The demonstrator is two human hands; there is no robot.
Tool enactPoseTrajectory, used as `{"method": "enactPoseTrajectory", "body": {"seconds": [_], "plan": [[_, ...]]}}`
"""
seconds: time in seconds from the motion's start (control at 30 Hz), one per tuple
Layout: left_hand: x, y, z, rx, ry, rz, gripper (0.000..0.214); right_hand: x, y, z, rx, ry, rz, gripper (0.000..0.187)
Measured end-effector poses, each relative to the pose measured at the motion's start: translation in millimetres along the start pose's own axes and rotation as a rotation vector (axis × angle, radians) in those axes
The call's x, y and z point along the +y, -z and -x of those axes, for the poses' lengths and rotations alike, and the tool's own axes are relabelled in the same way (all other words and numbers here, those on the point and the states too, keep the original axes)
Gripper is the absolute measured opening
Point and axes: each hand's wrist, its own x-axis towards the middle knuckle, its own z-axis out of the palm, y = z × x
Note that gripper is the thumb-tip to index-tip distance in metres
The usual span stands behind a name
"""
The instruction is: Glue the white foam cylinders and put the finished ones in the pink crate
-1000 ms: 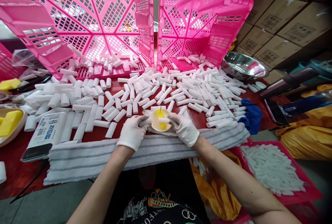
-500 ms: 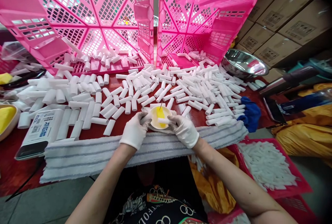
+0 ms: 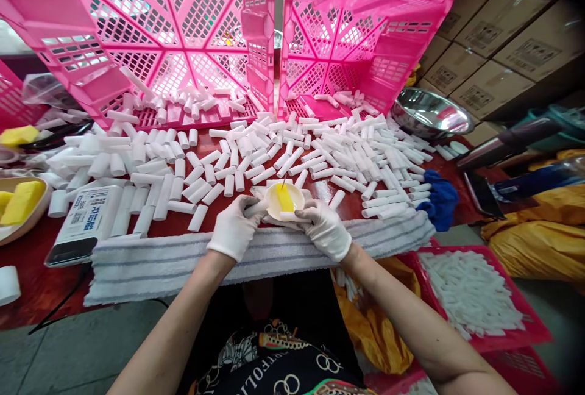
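My gloved left hand [image 3: 234, 225] is closed around a short white tube [image 3: 257, 208] at the left side of a small white dish [image 3: 271, 201]. My gloved right hand [image 3: 323, 224] pinches another white tube [image 3: 287, 216], which lies level across the dish's near rim. Inside the dish sits a yellow sponge block [image 3: 285, 197], and a thin dark rod [image 3: 283, 183] stands up at its far end. The dish rests between both hands, just beyond a grey-striped white towel [image 3: 183, 266]. Gloves and fingers hide the gripped ends of the tubes.
Many loose white tubes [image 3: 365, 157] cover the red table. Two pink crates [image 3: 276, 72] on their sides stand behind them. A white boxy device [image 3: 86, 218] and a sponge dish [image 3: 43, 209] are left; a steel bowl [image 3: 432, 108] and blue cloth [image 3: 439, 197] right.
The tube in my right hand has moved nearer to me, from over the sponge to the dish's near rim. My view has shifted slightly to the left.
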Motion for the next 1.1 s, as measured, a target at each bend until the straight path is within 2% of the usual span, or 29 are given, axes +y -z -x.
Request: {"method": "enactPoseTrajectory", "body": {"seconds": [0.07, 0.13, 0.23, 0.3, 0.37, 0.43, 0.47, 0.63, 0.7, 0.73, 0.8, 0.9, 0.97, 1.03, 1.1], "plan": [[2.7, 0.3, 4.7, -0.011, -0.01, 0.058, 0.036, -3.8, 4.5, 5.1, 0.063, -0.018, -0.11, 0.021], [8.0, -1.5, 10.9, -0.051, -0.026, 0.137, 0.037, -8.2, 10.7, 9.1, 0.106, -0.104, -0.251, 0.029], [20.0, -4.8, 21.8, -0.114, -0.05, 0.193, 0.037, -17.2, 17.9, 11.4, 0.044, -0.286, -0.395, 0.039], [27.8, -4.6, 28.7, -0.142, -0.077, 0.179, 0.036, -24.7, 20.0, 11.2, -0.008, -0.364, -0.392, 0.043], [33.4, -2.4, 34.5, -0.167, -0.121, 0.12, 0.035, -32.5, 20.8, 11.9, -0.049, -0.384, -0.263, 0.041], [36.1, -1.1, 39.6, -0.212, -0.164, 0.029, 0.033, -38.9, 21.2, 15.8, -0.053, -0.307, -0.065, 0.037], [36.6, -2.0, 42.1, -0.228, -0.168, -0.023, 0.031, -41.1, 21.3, 19.4, -0.045, -0.224, 0.045, 0.035], [39.6, -23.6, 58.1, -0.226, -0.038, -0.22, 0.057, -42.9, 21.2, 43.7, 0.054, 0.381, 0.636, 0.042], [44.6, -34.4, 65.3, -0.194, -0.002, -0.258, 0.057, -42.1, 20.4, 50.5, 0.152, 0.47, 0.722, 0.043], [47.9, -38.8, 68.8, -0.169, -0.004, -0.279, 0.056, -41.7, 19.9, 52.8, 0.188, 0.448, 0.715, 0.044], [54.3, -46.1, 74.6, -0.12, -0.048, -0.332, 0.055, -40.2, 19.8, 56.4, 0.217, 0.304, 0.658, 0.045], [60.5, -55.4, 79.7, -0.056, -0.17, -0.436, 0.055, -35.6, 23.7, 62.3, 0.188, 0.035, 0.517, 0.046], [62.4, -61.3, 79.7, -0.039, -0.218, -0.47, 0.054, -32.8, 29.4, 67.8, 0.189, -0.079, 0.46, 0.048], [64.0, -65.6, 77.2, -0.1, -0.194, -0.43, 0.054, -32.7, 35.3, 73.5, 0.231, -0.09, 0.479, 0.049], [66.2, -67.3, 74.1, -0.195, -0.136, -0.348, 0.054, -36.0, 37.9, 76.5, 0.282, -0.022, 0.552, 0.048]]}}
